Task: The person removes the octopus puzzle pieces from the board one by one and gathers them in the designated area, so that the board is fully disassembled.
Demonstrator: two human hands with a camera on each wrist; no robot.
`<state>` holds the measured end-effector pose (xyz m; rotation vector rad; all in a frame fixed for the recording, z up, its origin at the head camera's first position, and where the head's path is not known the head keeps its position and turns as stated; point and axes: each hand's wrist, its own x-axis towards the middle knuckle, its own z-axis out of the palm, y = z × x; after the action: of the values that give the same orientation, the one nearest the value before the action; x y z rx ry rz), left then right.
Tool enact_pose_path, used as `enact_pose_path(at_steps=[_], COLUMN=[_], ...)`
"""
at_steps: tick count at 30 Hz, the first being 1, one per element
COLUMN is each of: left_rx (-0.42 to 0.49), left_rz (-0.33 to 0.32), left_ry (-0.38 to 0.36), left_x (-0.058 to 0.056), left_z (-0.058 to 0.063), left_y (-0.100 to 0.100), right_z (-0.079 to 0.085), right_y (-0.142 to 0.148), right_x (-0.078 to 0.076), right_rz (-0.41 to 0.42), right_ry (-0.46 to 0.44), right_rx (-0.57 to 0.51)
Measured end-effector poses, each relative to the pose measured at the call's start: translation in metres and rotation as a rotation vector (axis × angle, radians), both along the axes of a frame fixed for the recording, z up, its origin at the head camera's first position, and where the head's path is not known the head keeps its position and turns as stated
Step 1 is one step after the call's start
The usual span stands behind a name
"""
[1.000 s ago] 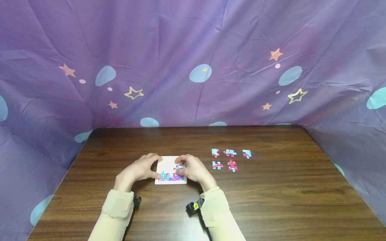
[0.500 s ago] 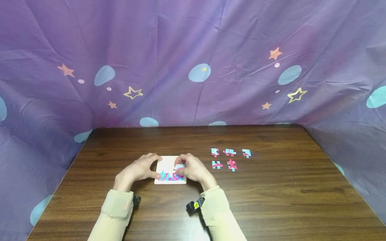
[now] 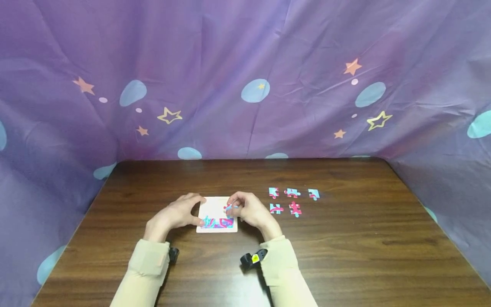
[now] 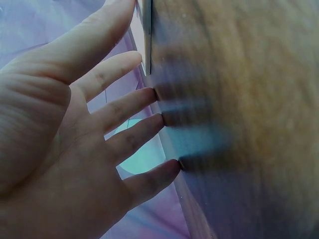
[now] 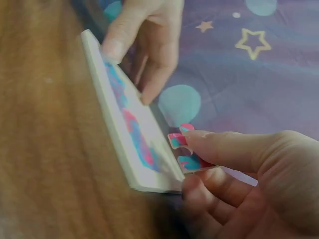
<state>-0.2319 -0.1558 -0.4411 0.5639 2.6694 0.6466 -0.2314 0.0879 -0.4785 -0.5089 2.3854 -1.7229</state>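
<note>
A small white puzzle tray lies on the table, its near part filled by a row of joined pink, blue and purple pieces. My left hand rests at the tray's left side, thumb on the near-left part and index finger at the far-left corner. In the left wrist view its fingers are spread and nearly straight, tips down at the table. My right hand pinches a pink-and-blue puzzle piece between thumb and fingers. This piece is tilted over the tray's right side, partly covered by the fingertips.
Right of the tray, several loose puzzle pieces lie in two rows on the brown wooden table. A purple cloth with stars and blue spots hangs behind the table and along both sides.
My right hand has lifted slightly and shifted right, tilting the puzzle piece up from the tray and uncovering more of the joined row. My left hand stays in place at the tray.
</note>
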Motion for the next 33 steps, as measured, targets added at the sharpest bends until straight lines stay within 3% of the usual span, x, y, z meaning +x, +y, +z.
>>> enact_pose_path(at_steps=[7, 13, 33], left_rx=[-0.009, -0.011, -0.008], left_rz=[-0.013, -0.011, 0.008], left_ry=[0.007, 0.012, -0.017], left_x=[0.000, -0.001, -0.001], left_z=[0.001, 0.001, -0.001], left_y=[-0.001, -0.001, 0.000], right_z=[0.007, 0.018, 0.040], right_y=[0.005, 0.012, 0.054], right_x=[0.000, 0.001, 0.008], right_rz=[-0.015, -0.028, -0.116], right_ry=[-0.135, -0.147, -0.145], right_rx=[-0.196, -0.291, -0.361])
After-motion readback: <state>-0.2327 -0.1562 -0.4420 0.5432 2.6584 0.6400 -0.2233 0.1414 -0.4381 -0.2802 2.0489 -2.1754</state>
